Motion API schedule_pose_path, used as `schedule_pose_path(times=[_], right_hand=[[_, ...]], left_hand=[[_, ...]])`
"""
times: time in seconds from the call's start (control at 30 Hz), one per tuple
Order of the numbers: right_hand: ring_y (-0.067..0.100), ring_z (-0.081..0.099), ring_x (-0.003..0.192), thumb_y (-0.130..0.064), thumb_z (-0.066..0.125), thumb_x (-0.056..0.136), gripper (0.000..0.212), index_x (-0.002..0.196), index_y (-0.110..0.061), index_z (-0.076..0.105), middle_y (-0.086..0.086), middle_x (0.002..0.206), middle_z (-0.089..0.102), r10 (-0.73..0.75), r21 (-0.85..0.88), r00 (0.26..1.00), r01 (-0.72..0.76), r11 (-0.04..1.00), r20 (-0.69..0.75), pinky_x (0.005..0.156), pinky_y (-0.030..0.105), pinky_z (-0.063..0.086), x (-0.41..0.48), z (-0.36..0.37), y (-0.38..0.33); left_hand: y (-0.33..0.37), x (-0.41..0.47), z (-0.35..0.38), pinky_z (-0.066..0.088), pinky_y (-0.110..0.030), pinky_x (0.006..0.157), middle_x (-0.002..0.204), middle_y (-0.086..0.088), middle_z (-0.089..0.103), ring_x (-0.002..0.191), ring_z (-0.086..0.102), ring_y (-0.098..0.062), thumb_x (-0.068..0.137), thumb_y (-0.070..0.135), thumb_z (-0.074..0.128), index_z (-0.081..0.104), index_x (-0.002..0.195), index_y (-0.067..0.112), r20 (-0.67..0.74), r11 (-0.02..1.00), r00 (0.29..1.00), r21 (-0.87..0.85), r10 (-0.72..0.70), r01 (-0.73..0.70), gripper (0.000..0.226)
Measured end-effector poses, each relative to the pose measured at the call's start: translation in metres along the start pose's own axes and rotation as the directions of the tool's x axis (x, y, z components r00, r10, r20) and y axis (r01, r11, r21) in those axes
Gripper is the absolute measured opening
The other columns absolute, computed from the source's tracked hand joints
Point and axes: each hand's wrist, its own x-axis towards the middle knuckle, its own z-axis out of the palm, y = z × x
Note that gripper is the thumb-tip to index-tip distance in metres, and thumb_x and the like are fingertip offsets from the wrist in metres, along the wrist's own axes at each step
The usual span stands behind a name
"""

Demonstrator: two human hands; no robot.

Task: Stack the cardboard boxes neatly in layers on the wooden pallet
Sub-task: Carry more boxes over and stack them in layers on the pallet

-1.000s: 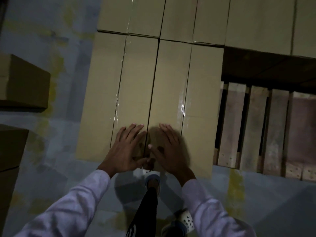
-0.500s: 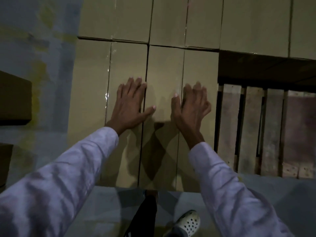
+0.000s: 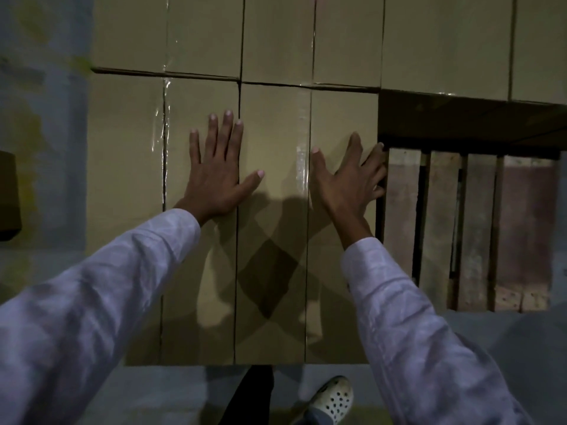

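- Head view: the wooden pallet (image 3: 441, 228) lies on the floor (image 3: 46, 148). Its bare slats show only at the right, where one box place is unfilled.
- The far row (image 3: 276, 35) of cardboard boxes spans the top of the frame, packed edge to edge.
- The near left box (image 3: 125, 179) and near right box (image 3: 273, 133) sit side by side on the pallet. They touch each other and butt against the far row.
- Handling, as a judgement: the boxes are stiff, flat-topped and taped along the centre seam. The tape looks glossy, so press on bare cardboard. To shift a box, take it by an edge or push on a side face. Weight cannot be told.
- A loose box (image 3: 7, 194) stands on the floor at the left, well apart from the pallet.
- The left hand (image 3: 214, 179) rests flat on the near left box, its grip apart and the fingers straight. The thumb reaches across the joint onto the near right box.
- The right hand (image 3: 346, 182) lies on the near right box, its grip hooked on that box. The outer fingers curl over the box's right edge, above the bare slats.
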Motion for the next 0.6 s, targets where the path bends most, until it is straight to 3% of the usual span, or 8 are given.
schedule_pose_path(times=[0.2, 0.4, 0.6], right_hand=[[0.043, 0.004, 0.161, -0.09, 0.054, 0.083, 0.102, 0.167, -0.043, 0.021, 0.011, 0.179, -0.002, 0.01, -0.018, 1.0, -0.01, 1.0, 0.018, 0.119, 0.074, 0.016, 0.003, 0.001, -0.006], [0.038, -0.002, 0.163, -0.085, 0.059, 0.087, 0.097, 0.167, -0.045, 0.021, 0.007, 0.179, -0.009, -0.079, 0.027, 0.996, 0.077, 0.997, 0.052, 0.117, 0.079, 0.015, 0.019, -0.007, -0.008], [0.03, -0.022, 0.164, -0.079, 0.036, 0.101, 0.075, 0.168, -0.052, 0.013, -0.011, 0.179, -0.016, -0.353, -0.109, 0.927, 0.367, 0.924, 0.128, 0.104, 0.095, -0.003, 0.052, -0.003, -0.029]], left_hand=[[0.001, 0.0, 0.003, -0.004, -0.066, 0.128, 0.178, -0.009, -0.017, 0.164, -0.017, -0.031, 0.102, 0.076, 0.027, -0.008, 0.17, 0.015, -0.002, 0.999, 1.0, 0.045, -0.027, 0.027, 0.099], [0.002, 0.0, 0.006, -0.002, -0.066, 0.129, 0.178, -0.008, -0.016, 0.164, -0.016, -0.031, 0.102, 0.078, 0.026, -0.007, 0.171, 0.016, -0.023, 0.997, 0.999, 0.069, -0.034, 0.036, 0.099], [0.003, 0.029, 0.002, 0.0, -0.066, 0.129, 0.179, -0.009, -0.012, 0.165, -0.011, -0.03, 0.106, 0.07, 0.027, -0.004, 0.171, 0.015, -0.078, 0.998, 0.997, 0.07, 0.01, -0.005, 0.091]])
